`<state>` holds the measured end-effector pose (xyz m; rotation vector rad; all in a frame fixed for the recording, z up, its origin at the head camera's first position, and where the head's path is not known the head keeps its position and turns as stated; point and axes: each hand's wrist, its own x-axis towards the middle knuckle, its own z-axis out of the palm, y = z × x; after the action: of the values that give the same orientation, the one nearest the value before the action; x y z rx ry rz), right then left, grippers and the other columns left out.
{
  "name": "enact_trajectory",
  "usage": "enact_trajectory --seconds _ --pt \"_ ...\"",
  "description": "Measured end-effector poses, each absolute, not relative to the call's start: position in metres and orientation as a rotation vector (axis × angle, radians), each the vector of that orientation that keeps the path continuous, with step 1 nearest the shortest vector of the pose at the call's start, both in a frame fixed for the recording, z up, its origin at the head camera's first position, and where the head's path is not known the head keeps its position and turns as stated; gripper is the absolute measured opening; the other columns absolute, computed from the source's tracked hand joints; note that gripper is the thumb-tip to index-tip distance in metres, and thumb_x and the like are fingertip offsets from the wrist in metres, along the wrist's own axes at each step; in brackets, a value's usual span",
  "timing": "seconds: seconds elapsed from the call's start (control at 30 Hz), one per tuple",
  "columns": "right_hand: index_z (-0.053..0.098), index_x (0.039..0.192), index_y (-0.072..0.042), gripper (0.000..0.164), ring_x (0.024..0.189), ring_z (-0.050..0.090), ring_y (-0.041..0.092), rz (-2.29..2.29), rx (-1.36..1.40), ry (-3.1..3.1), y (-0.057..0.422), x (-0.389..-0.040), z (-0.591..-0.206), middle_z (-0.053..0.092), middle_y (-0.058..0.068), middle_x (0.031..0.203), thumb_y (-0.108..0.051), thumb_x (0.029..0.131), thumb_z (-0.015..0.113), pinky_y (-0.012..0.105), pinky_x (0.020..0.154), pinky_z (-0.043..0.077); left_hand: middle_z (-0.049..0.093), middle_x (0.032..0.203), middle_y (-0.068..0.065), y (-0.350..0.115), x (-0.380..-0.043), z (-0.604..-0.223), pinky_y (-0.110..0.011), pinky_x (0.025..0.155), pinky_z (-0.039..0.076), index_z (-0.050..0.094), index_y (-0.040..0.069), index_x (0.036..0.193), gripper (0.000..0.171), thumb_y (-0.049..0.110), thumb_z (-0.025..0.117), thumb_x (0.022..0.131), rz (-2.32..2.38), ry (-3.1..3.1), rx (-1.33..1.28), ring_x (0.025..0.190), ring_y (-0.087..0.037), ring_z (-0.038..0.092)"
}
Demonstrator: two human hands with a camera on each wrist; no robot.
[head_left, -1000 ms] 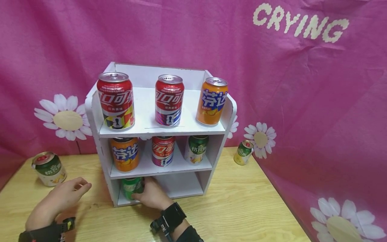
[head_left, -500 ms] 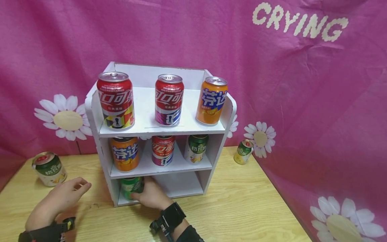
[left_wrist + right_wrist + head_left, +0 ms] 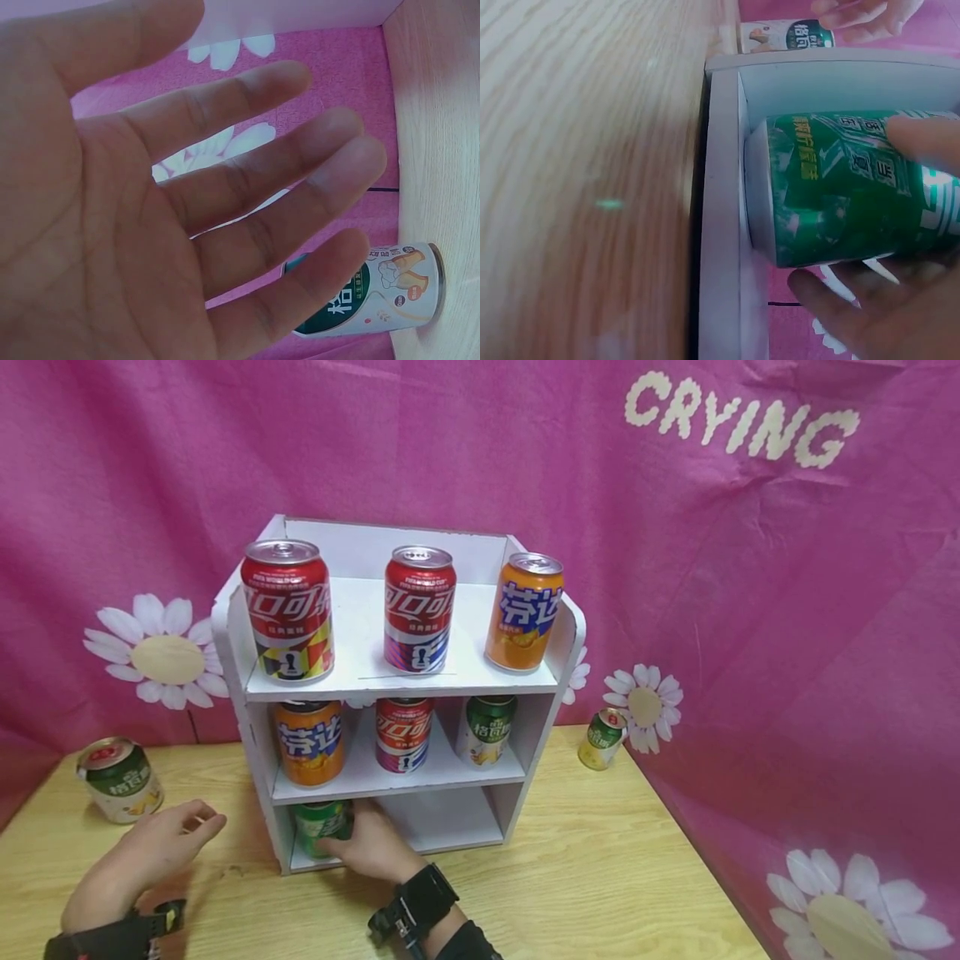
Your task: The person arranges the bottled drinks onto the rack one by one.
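Note:
My right hand (image 3: 381, 845) reaches into the left end of the bottom shelf and holds a green soda can (image 3: 321, 827) upright. In the right wrist view the thumb lies on the near side of the green can (image 3: 840, 187), the fingers on its other side, and its base is at the shelf board. My left hand (image 3: 161, 842) hovers over the table left of the rack, holding nothing; in the left wrist view the fingers of the left hand (image 3: 150, 202) are relaxed and spread. Nearest to it stands a green-and-white can (image 3: 123, 785).
The white three-tier rack (image 3: 420, 787) carries two red cola cans (image 3: 287, 610) and an orange soda can (image 3: 525, 614) on top. Its middle shelf bears an orange can (image 3: 310, 743), a red can (image 3: 403, 735) and a green-and-white can (image 3: 486, 731). Another can (image 3: 602, 739) stands right of the rack.
The right hand and the green can have shifted slightly left along the bottom shelf. My left hand has stayed in place.

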<state>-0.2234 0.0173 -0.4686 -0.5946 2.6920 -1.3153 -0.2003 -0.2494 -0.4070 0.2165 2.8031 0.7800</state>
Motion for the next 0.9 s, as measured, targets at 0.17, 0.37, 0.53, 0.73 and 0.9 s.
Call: enact_trajectory --seconds 0.17,0.37,0.53,0.73,0.9 --pt "0.027 0.146 -0.019 0.083 0.122 0.044 0.01 -1.298 -0.583 2.723 0.015 -0.2229 -0.4689 0.044 -0.003 0.136 -0.033 0.08 0.076 0.026 0.102 0.035 0.062 0.101 -0.025 -0.2499 -0.2011 -0.407 -0.05 0.071 0.048 0.058 -0.005 0.11 0.053 0.044 0.039 0.1 0.781 2.78 0.192 0.092 -0.04 0.059" --pt "0.032 0.144 -0.014 0.08 0.119 0.047 0.011 -1.213 -0.588 2.767 0.0147 -0.223 -0.4684 0.049 -0.001 0.131 -0.024 0.079 0.078 0.026 0.1 0.038 0.062 0.101 -0.026 -0.2502 -0.202 -0.4064 -0.051 0.072 0.047 0.058 -0.005 0.111 0.055 0.045 0.038 0.1 0.776 2.773 0.179 0.093 -0.042 0.058" --pt "0.029 0.146 -0.015 0.082 0.121 0.046 0.011 -1.201 -0.59 2.768 0.0134 -0.2239 -0.4708 0.047 0.0 0.135 -0.024 0.08 0.077 0.026 0.101 0.037 0.061 0.103 -0.027 -0.2496 -0.2013 -0.4049 -0.051 0.073 0.047 0.058 -0.004 0.111 0.054 0.045 0.038 0.1 0.778 2.774 0.171 0.094 -0.043 0.058" --pt "0.029 0.146 -0.015 0.083 0.122 0.045 0.011 -1.187 -0.584 2.79 0.0119 -0.2245 -0.4724 0.046 0.0 0.136 -0.027 0.08 0.077 0.026 0.102 0.037 0.06 0.104 -0.028 -0.2488 -0.2009 -0.4047 -0.051 0.073 0.047 0.057 -0.005 0.112 0.056 0.046 0.038 0.1 0.782 2.756 0.147 0.095 -0.043 0.057" --pt "0.029 0.146 -0.017 0.083 0.124 0.043 0.012 -1.188 -0.577 2.798 0.0097 -0.2244 -0.4716 0.044 -0.001 0.138 -0.03 0.079 0.078 0.027 0.103 0.036 0.061 0.102 -0.027 -0.2489 -0.2009 -0.4056 -0.051 0.073 0.047 0.058 -0.004 0.111 0.053 0.044 0.038 0.101 0.775 2.776 0.158 0.094 -0.042 0.057"
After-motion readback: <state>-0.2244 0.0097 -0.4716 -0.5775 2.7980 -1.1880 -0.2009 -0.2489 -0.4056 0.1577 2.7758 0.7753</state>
